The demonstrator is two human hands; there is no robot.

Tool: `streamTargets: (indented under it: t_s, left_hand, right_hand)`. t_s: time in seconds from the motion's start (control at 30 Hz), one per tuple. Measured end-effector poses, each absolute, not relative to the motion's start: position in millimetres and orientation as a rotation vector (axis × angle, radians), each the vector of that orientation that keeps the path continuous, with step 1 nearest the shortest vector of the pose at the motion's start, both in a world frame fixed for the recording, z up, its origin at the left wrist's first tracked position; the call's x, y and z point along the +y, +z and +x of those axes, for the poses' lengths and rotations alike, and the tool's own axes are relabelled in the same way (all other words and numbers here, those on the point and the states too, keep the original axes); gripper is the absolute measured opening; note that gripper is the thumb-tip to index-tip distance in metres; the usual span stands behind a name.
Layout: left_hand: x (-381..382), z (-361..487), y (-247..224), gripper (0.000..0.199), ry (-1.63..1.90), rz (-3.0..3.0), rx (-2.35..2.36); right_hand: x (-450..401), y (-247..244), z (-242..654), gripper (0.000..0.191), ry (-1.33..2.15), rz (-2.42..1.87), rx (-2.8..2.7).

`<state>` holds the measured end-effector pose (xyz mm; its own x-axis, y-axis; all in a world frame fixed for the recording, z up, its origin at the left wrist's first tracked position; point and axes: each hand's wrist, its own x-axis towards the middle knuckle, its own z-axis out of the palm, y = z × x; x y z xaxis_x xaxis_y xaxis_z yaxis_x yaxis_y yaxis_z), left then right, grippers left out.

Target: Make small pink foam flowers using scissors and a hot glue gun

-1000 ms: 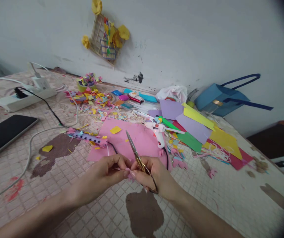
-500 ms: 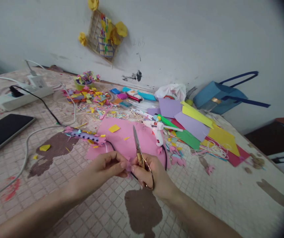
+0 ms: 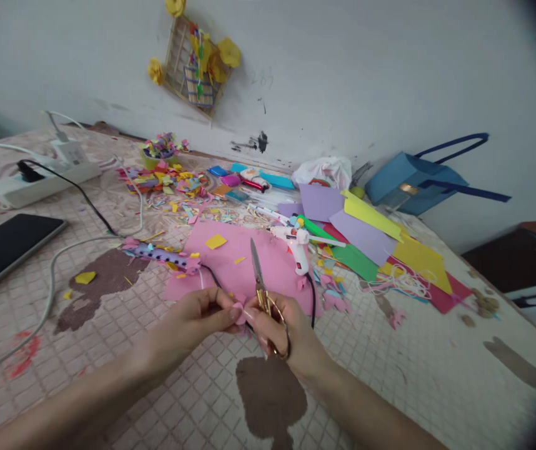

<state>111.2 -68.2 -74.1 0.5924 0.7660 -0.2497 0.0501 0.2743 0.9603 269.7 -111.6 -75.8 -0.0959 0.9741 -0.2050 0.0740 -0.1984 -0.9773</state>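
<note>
Between thumb and fingers, my left hand (image 3: 207, 315) pinches a small pink paper piece (image 3: 240, 312). My right hand (image 3: 287, 328) is closed around gold-handled scissors (image 3: 262, 284), their blades together and pointing away from me. Its thumb and fingertip are right beside the pink piece; whether they touch it I cannot tell. Under and beyond the hands lies a pink paper sheet (image 3: 230, 269) with small yellow scraps on it. A white hot glue gun (image 3: 300, 253) rests on the sheet's right part. To the left is a dotted purple strip (image 3: 162, 255) trimmed with paper bits.
A dark phone (image 3: 10, 250) and a white power strip (image 3: 43, 184) with cables are on the left. Colourful paper scraps (image 3: 165, 181) are heaped at the back. Coloured paper sheets (image 3: 366, 237), white string (image 3: 403, 281) and a blue bag (image 3: 413, 181) are on the right.
The pink piece now shows a rounder face between my fingers, and my right fingertips have shifted slightly on or beside it. The scissors stay in my right hand.
</note>
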Motion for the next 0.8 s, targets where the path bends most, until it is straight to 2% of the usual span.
streamTargets:
  t_s: [0.37,0.8]
  left_hand:
    - [-64,108,-70,0.018,0.403,1.424,0.761]
    - [-72,116,-75,0.02,0.53,1.083,0.828]
  right_hand:
    - [-109,-67,282,0.017,1.556,-1.352,-1.44]
    - [-111,-73,269,0.019,1.239,-1.434,-1.294]
